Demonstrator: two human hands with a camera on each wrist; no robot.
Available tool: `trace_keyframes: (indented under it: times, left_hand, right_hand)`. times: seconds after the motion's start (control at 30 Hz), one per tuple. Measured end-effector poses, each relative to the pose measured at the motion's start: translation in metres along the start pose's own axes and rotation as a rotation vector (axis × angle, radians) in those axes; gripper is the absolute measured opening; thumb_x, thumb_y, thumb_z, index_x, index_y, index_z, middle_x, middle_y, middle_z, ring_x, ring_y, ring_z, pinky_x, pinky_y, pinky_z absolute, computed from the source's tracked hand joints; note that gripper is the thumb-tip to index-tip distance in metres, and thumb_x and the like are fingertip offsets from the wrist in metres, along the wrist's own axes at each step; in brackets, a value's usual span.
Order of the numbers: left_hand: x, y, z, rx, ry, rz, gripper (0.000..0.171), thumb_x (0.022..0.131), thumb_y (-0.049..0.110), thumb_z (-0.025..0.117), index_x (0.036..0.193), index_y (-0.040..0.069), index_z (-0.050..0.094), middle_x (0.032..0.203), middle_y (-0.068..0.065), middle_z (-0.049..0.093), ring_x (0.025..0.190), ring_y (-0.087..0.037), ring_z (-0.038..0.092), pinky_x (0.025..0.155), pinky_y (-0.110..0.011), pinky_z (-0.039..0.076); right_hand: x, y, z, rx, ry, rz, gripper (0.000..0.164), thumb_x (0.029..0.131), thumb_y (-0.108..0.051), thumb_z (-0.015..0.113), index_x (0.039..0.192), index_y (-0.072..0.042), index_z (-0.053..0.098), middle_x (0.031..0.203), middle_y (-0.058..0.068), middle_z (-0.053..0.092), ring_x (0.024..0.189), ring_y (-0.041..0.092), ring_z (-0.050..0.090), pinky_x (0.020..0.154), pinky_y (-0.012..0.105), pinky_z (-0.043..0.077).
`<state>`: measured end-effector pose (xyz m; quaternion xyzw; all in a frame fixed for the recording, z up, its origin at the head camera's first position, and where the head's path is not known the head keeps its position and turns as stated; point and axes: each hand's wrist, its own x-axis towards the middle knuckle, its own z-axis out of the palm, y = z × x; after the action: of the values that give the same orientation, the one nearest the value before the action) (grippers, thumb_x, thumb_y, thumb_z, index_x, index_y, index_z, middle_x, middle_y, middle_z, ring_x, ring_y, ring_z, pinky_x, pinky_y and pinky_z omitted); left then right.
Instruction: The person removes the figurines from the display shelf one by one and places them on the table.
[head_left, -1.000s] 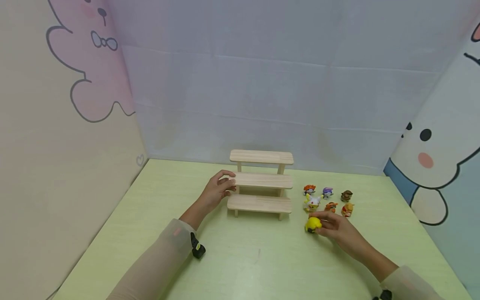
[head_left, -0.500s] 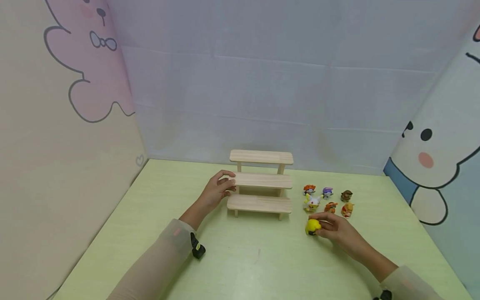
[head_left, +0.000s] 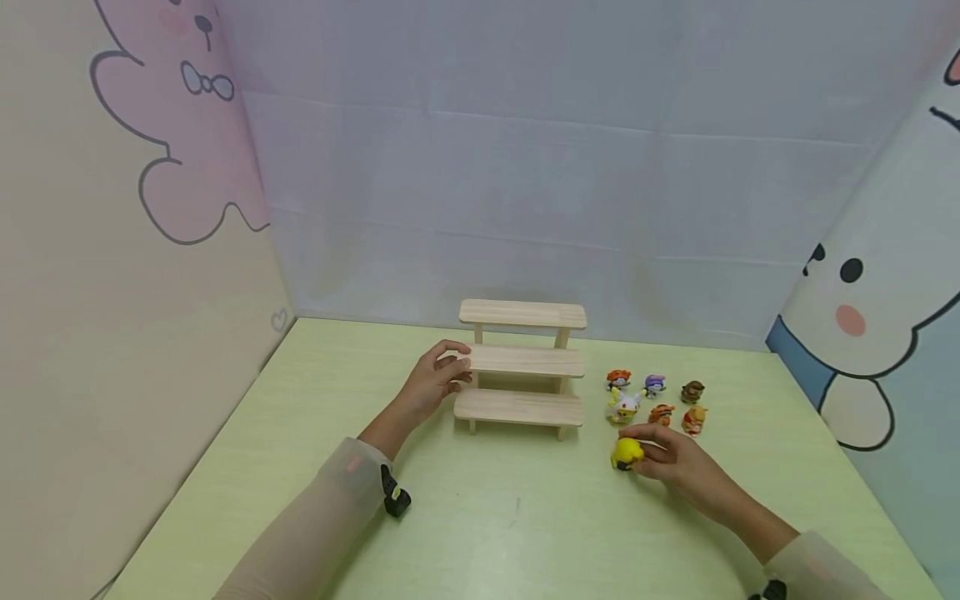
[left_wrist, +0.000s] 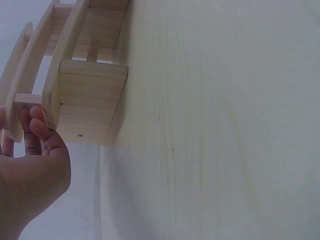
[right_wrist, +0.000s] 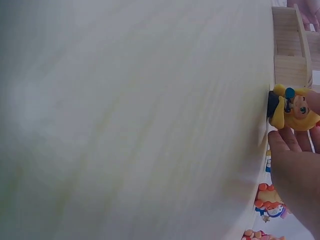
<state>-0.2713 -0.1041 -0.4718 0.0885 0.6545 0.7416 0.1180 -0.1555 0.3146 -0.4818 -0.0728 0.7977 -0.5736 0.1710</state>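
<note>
At the left end of the three-tier wooden display stand (head_left: 519, 407), my left hand (head_left: 433, 383) grips the middle shelf (head_left: 525, 361). In the left wrist view, the fingers (left_wrist: 41, 131) are curled at the end of the stand's boards (left_wrist: 92, 82). My right hand (head_left: 671, 462) pinches a small yellow-haired figurine (head_left: 626, 453), right of the stand and nearer to me. The right wrist view shows the figurine (right_wrist: 295, 110) with its dark base close at the table surface, fingers below it and thumb across its head.
Behind the right hand stand several small figurines: a white and yellow one (head_left: 624, 406), an orange-haired one (head_left: 618, 379), a purple-topped one (head_left: 655, 385), a brown one (head_left: 693, 392) and others. A pale wall sheet (head_left: 465, 183) backs the light green table (head_left: 465, 533).
My right hand has brought the yellow-haired figurine very slightly toward me. The left hand and the stand have stayed where they were.
</note>
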Motion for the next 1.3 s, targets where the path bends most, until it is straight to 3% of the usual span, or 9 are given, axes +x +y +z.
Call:
trace_keyframes:
  times: [0.23, 0.5, 0.67, 0.77, 0.87, 1.0, 1.13, 1.3]
  left_hand:
    - [0.001, -0.001, -0.002, -0.002, -0.002, 0.002, 0.022, 0.105, 0.017, 0.063, 0.126, 0.013, 0.059, 0.094, -0.003, 0.062, 0.094, -0.023, 0.065, 0.076, -0.03, 0.05]
    - [0.002, 0.0, -0.001, -0.014, 0.0, 0.001, 0.022, 0.104, 0.016, 0.063, 0.126, 0.012, 0.059, 0.096, -0.006, 0.062, 0.094, -0.025, 0.065, 0.076, -0.03, 0.05]
    - [0.002, 0.001, 0.0, 0.01, 0.006, 0.014, 0.029, 0.104, 0.019, 0.065, 0.13, 0.009, 0.058, 0.098, -0.007, 0.063, 0.096, -0.027, 0.064, 0.078, -0.03, 0.051]
    - [0.001, 0.0, 0.0, 0.05, 0.018, 0.028, 0.032, 0.104, 0.021, 0.065, 0.131, 0.008, 0.058, 0.099, -0.008, 0.064, 0.098, -0.029, 0.065, 0.079, -0.032, 0.052]
    - [0.0, 0.0, 0.0, 0.118, 0.041, 0.054, 0.033, 0.103, 0.022, 0.066, 0.132, 0.008, 0.059, 0.101, -0.009, 0.065, 0.098, -0.028, 0.066, 0.081, -0.032, 0.055]
    - [-0.001, 0.001, -0.001, 0.237, 0.075, 0.105, 0.03, 0.103, 0.022, 0.066, 0.13, 0.009, 0.064, 0.103, -0.01, 0.065, 0.095, -0.026, 0.068, 0.079, -0.033, 0.058]
    - [-0.004, 0.005, -0.003, 0.401, 0.075, 0.173, 0.027, 0.105, 0.022, 0.064, 0.129, 0.01, 0.068, 0.111, -0.013, 0.064, 0.097, -0.029, 0.069, 0.079, -0.039, 0.06]
    - [-0.011, 0.009, -0.007, 0.652, 0.072, 0.235, 0.033, 0.105, 0.034, 0.063, 0.134, 0.019, 0.068, 0.13, -0.008, 0.065, 0.108, -0.029, 0.068, 0.083, -0.043, 0.059]
  right_hand:
    - [-0.002, -0.009, -0.007, -0.046, 0.0, -0.053, 0.056, 0.101, -0.018, 0.069, 0.146, 0.005, 0.047, 0.152, 0.029, 0.046, 0.142, 0.048, 0.043, 0.098, 0.026, 0.053]
    - [-0.005, -0.034, -0.012, -0.261, 0.134, -0.147, 0.039, 0.104, -0.015, 0.063, 0.138, 0.004, 0.056, 0.139, 0.026, 0.059, 0.128, 0.046, 0.058, 0.091, 0.019, 0.053]
    - [-0.002, -0.046, -0.013, -0.396, 0.244, -0.2, 0.032, 0.106, -0.019, 0.062, 0.133, -0.002, 0.062, 0.132, 0.017, 0.065, 0.117, 0.031, 0.066, 0.087, 0.016, 0.052]
    - [0.002, -0.051, -0.013, -0.422, 0.279, -0.216, 0.033, 0.106, -0.022, 0.062, 0.132, -0.003, 0.063, 0.13, 0.017, 0.066, 0.113, 0.03, 0.068, 0.085, 0.017, 0.054]
    - [0.007, -0.056, -0.011, -0.438, 0.3, -0.239, 0.033, 0.106, -0.022, 0.062, 0.133, -0.003, 0.062, 0.131, 0.019, 0.066, 0.114, 0.035, 0.069, 0.085, 0.023, 0.057]
    - [0.015, -0.061, -0.01, -0.509, 0.332, -0.286, 0.035, 0.105, -0.018, 0.062, 0.137, -0.004, 0.06, 0.136, 0.021, 0.064, 0.118, 0.042, 0.066, 0.088, 0.04, 0.06]
    - [0.021, -0.066, -0.009, -0.609, 0.349, -0.298, 0.041, 0.104, -0.017, 0.064, 0.142, -0.004, 0.057, 0.141, 0.023, 0.06, 0.122, 0.047, 0.062, 0.095, 0.059, 0.053]
    - [0.027, -0.069, -0.008, -0.712, 0.343, -0.259, 0.051, 0.102, -0.019, 0.067, 0.148, -0.004, 0.051, 0.149, 0.024, 0.051, 0.134, 0.048, 0.05, 0.104, 0.067, 0.043]
